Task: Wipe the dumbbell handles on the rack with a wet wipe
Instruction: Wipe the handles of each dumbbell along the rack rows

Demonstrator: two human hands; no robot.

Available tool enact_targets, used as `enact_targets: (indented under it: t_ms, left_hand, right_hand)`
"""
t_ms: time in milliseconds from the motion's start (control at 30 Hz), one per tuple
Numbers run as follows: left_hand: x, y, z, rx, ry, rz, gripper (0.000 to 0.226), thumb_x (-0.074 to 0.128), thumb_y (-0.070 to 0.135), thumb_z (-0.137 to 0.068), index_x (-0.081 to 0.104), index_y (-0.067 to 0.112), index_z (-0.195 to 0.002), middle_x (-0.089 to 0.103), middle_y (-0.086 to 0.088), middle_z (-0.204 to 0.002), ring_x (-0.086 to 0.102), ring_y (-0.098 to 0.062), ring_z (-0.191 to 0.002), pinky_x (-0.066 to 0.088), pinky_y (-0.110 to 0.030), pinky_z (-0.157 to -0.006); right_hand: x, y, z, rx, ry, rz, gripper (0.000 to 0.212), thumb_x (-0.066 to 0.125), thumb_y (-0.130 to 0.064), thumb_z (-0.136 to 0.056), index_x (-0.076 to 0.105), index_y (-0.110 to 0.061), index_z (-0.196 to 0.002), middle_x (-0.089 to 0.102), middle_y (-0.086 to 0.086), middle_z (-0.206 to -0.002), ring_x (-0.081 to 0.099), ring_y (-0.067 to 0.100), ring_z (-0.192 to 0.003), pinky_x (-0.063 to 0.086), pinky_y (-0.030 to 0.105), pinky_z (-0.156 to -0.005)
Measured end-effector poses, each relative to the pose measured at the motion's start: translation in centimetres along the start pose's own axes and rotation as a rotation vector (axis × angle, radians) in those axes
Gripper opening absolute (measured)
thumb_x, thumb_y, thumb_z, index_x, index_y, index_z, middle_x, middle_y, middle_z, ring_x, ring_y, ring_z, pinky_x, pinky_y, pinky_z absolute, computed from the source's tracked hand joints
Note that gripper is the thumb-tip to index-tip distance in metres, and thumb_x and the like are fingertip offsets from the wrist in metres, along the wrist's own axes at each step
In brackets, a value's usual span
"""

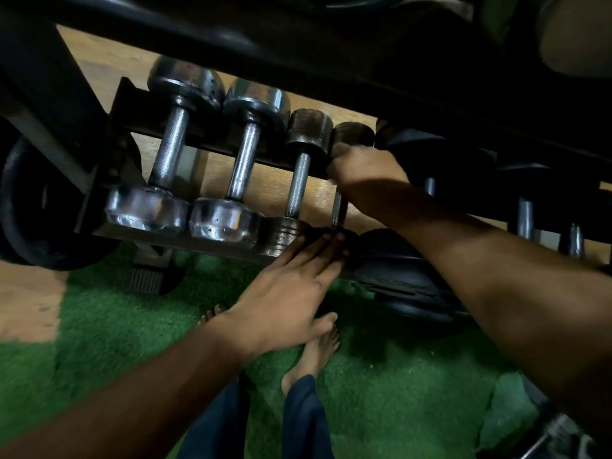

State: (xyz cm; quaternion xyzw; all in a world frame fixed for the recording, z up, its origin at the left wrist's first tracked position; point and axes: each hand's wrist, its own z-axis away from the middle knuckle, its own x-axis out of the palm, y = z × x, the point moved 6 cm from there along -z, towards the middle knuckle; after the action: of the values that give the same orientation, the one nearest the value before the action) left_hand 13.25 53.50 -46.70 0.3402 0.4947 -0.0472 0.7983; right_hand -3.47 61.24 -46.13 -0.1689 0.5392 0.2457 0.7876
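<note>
- Dumbbells lie side by side on the lower shelf of a dark metal rack (159,235), their handles running from its front rail to its back rail.
- Nearest the rack's left end sits a large chrome dumbbell (170,150), and just beside it a second chrome dumbbell (243,160).
- Next along comes a smaller dark-headed dumbbell (298,185), its knurled handle bare and untouched.
- Touching that one on its right is the smallest dumbbell (352,132), whose thin handle (337,212) shows only below the right hand.
- Right hand (361,170) reaches in from the right, fingers curled down around the upper part of that thin handle, close to the head at the back rail.
- A pale sliver shows at the lower edge of the curled fingers; whether it is the wet wipe cannot be told, as the hand covers it.
- Left hand (291,289) lies flat with fingers straight and together, its fingertips (326,241) pressing on the near head of the smallest dumbbell at the rack's front rail; it grips nothing.
- Further right on the same shelf stand black plate dumbbells (404,270), mostly in shadow.
- Beneath the rack's front edge lies green turf (116,313), with the person's bare feet (318,352) on it and wooden flooring showing behind.
</note>
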Motion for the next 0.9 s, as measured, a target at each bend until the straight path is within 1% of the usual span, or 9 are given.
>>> enact_targets:
  t_ms: [100,200,267,333,467,600,733,800,900]
  left_hand:
    - [-0.1,-0.2,0.0,0.007,-0.003,0.008,0.091,0.052,0.062,-0.09,0.019,0.016,-0.162,0.007,-0.006,-0.171,-0.005,-0.016,-0.158,0.0,-0.039,-0.128]
    - [-0.2,-0.1,-0.1,0.007,0.001,0.006,0.092,0.051,0.062,-0.09,0.019,0.016,-0.162,0.007,-0.007,-0.171,-0.004,-0.017,-0.158,-0.001,-0.039,-0.128]
    - [-0.2,-0.1,-0.2,0.003,-0.001,0.016,0.093,0.051,0.063,-0.09,0.017,0.016,-0.163,0.005,-0.006,-0.171,-0.006,-0.016,-0.158,-0.002,-0.038,-0.128]
    - [-0.2,-0.1,-0.1,0.002,-0.003,0.025,0.094,0.051,0.063,-0.09,0.015,0.017,-0.163,0.003,-0.005,-0.172,-0.007,-0.016,-0.157,-0.002,-0.038,-0.128]
    - [-0.4,-0.1,0.0,0.003,-0.001,0.037,0.095,0.049,0.064,-0.091,0.01,0.017,-0.164,0.001,-0.005,-0.172,-0.009,-0.015,-0.157,-0.003,-0.037,-0.128]
    - [-0.4,0.0,0.0,0.005,0.005,0.04,0.095,0.047,0.065,-0.091,0.009,0.017,-0.164,-0.002,-0.004,-0.171,-0.01,-0.014,-0.157,-0.003,-0.038,-0.128]
    - [-0.2,-0.1,0.0,-0.002,-0.008,0.03,0.095,0.046,0.066,-0.091,0.009,0.018,-0.164,-0.002,-0.003,-0.172,-0.01,-0.014,-0.157,-0.003,-0.037,-0.128]
    - [-0.2,-0.1,0.0,-0.002,-0.014,0.029,0.095,0.045,0.066,-0.091,0.007,0.018,-0.164,-0.004,-0.002,-0.172,-0.012,-0.014,-0.157,-0.002,-0.038,-0.128]
    - [-0.1,0.0,0.0,0.0,-0.015,0.036,0.095,0.043,0.067,-0.091,0.004,0.019,-0.164,-0.008,-0.002,-0.171,-0.015,-0.014,-0.156,0.0,-0.041,-0.128]
  right_hand:
    - [0.1,-1.0,0.7,-0.013,0.14,0.052,0.04,0.03,-0.015,-0.095,0.066,0.0,-0.096,0.062,0.019,-0.107,0.064,0.04,-0.086,0.046,0.041,-0.057]
    - [0.8,-0.8,1.2,0.076,0.137,0.042,0.024,0.043,-0.005,-0.094,0.066,0.0,-0.097,0.062,0.02,-0.104,0.065,0.042,-0.083,0.04,0.038,-0.058]
    - [1.1,-0.1,1.3,0.106,0.073,-0.056,0.018,0.052,-0.004,-0.092,0.067,-0.004,-0.102,0.063,0.019,-0.105,0.066,0.041,-0.091,0.05,0.04,-0.068]
    - [1.1,0.5,1.2,0.061,-0.049,-0.206,0.01,0.064,-0.007,-0.088,0.071,-0.011,-0.095,0.067,0.012,-0.101,0.067,0.032,-0.092,0.055,0.037,-0.075]
    - [1.4,1.6,1.5,0.073,-0.438,-0.516,0.013,0.081,-0.01,-0.075,0.08,-0.019,-0.084,0.071,-0.004,-0.085,0.069,0.01,-0.084,0.057,0.029,-0.071]
    - [2.6,3.4,1.5,0.24,-0.355,-0.49,0.025,0.079,0.0,-0.071,0.079,-0.023,-0.08,0.071,-0.003,-0.079,0.067,0.01,-0.078,0.044,0.016,-0.055]
    - [3.0,2.1,2.3,0.111,-0.471,-0.533,0.018,0.076,-0.009,-0.078,0.078,-0.026,-0.079,0.064,-0.016,-0.068,0.059,-0.004,-0.063,0.035,0.003,-0.049]
    - [3.0,2.1,2.5,0.124,-0.488,-0.585,0.019,0.077,-0.009,-0.078,0.076,-0.027,-0.075,0.065,-0.017,-0.065,0.057,-0.011,-0.058,0.036,0.003,-0.048]
    - [3.2,3.4,2.1,0.284,-0.345,-0.648,0.013,0.079,-0.012,-0.076,0.074,-0.023,-0.076,0.066,-0.013,-0.072,0.06,-0.003,-0.066,0.039,0.009,-0.049]
